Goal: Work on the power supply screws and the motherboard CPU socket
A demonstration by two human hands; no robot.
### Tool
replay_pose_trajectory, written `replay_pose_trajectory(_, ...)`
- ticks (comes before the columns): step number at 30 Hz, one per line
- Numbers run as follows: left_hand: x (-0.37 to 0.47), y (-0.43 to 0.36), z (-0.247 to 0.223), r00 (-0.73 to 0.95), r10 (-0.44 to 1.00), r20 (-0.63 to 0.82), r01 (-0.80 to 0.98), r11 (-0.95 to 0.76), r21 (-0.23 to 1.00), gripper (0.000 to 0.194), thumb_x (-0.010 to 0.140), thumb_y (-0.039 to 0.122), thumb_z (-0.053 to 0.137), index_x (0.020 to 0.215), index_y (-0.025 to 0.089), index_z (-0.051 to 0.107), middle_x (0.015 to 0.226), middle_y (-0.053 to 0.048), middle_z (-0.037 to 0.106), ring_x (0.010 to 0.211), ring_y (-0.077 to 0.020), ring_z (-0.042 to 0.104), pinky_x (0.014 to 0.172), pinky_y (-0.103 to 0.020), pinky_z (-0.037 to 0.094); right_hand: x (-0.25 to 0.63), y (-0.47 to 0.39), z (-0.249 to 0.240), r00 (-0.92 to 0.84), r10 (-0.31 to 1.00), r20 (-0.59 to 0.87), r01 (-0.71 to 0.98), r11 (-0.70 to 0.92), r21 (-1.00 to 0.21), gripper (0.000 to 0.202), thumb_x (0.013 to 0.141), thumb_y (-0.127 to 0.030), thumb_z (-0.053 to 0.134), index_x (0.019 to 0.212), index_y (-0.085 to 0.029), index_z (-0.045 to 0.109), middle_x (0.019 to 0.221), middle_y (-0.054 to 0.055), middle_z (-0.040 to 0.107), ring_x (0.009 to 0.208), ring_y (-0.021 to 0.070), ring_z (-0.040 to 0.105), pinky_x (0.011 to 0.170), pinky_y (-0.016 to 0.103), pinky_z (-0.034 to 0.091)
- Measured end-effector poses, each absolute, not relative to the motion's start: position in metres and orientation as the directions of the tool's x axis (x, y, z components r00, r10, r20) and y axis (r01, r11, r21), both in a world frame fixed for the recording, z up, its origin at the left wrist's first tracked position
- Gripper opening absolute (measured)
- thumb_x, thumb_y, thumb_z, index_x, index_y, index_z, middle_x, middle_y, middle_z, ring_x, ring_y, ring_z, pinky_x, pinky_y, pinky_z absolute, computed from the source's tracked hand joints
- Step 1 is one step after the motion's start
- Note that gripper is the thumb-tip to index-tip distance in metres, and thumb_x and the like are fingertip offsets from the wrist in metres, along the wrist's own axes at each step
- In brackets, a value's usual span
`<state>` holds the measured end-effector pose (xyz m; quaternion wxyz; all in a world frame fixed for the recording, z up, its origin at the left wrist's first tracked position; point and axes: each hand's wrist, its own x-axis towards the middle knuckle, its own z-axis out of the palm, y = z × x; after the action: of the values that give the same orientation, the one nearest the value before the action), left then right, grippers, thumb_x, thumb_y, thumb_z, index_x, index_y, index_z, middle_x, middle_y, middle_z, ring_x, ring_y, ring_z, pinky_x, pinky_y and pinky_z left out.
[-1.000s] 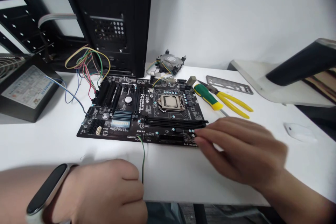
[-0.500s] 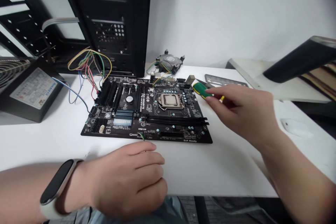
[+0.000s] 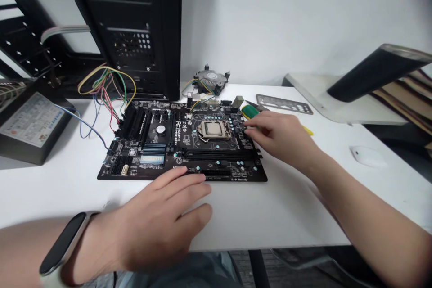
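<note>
My left hand (image 3: 168, 216) is open, its fingers spread at the front edge of the black motherboard (image 3: 216, 153), with nothing visible in it. At the board's right edge, my right hand (image 3: 280, 137) has its thumb and forefinger slightly apart, with no held object visible between them. Behind that hand lies a green and yellow handled tool (image 3: 250, 111), partly hidden. A processor (image 3: 214, 129) sits in the board's metal-framed socket. Colored wires (image 3: 110, 85) run to the left side of the board.
A black computer case (image 3: 135, 31) stands behind the board, with a power supply (image 3: 33, 126) at left. A cooler fan (image 3: 212, 80) lies behind the board. A perforated metal plate (image 3: 285, 104), a white mouse (image 3: 367, 156) and a monitor stand (image 3: 364, 72) are at right.
My right hand has let go of the green and yellow tool and moved down to the board's right edge. My left fingers have uncurled and reached over the front edge. The view has shifted slightly.
</note>
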<state>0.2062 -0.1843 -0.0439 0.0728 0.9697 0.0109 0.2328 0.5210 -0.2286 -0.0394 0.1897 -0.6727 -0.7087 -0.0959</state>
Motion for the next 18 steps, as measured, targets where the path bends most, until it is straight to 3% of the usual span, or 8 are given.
replay_pose_trajectory(6,0.2035,-0.1801,-0.0507,0.920,0.205,0.335,0.142,-0.969,0.204,0.033,0.089,0.017,0.044,0.120,0.016,0.056,0.134,-0.014,0.059,0.136,-0.0319,0.044,0.115,-0.057,0.032,0.5190,-0.2270,-0.0416,0.029,0.931,0.363,0.994,0.012,-0.111,0.021,0.087,-0.030,0.057,0.090,-0.021,0.075,0.083,0.003,0.071,0.066,0.0166,0.061,0.061,0.030,0.046)
replay_pose_trajectory(12,0.2023,-0.1807,-0.0533,0.915,0.238,0.325,0.183,-0.964,0.190,0.037,0.092,0.022,0.044,0.128,0.016,0.052,0.138,-0.011,0.056,0.141,-0.0295,0.037,0.120,-0.053,0.024,0.5156,-0.2265,-0.0416,0.099,0.952,0.291,0.994,-0.080,-0.077,0.021,0.087,-0.029,0.056,0.094,-0.023,0.075,0.072,0.001,0.068,0.065,0.0175,0.060,0.059,0.029,0.041)
replay_pose_trajectory(18,0.2034,-0.1805,-0.0492,0.904,0.258,0.339,0.193,-0.958,0.214,0.027,0.092,0.020,0.043,0.116,0.019,0.055,0.134,-0.008,0.059,0.142,-0.0263,0.035,0.123,-0.048,0.018,0.5109,-0.2257,-0.0376,0.146,0.955,0.258,0.988,-0.126,-0.094,0.019,0.085,-0.028,0.057,0.093,-0.022,0.073,0.067,0.000,0.066,0.060,0.0156,0.057,0.058,0.027,0.039)
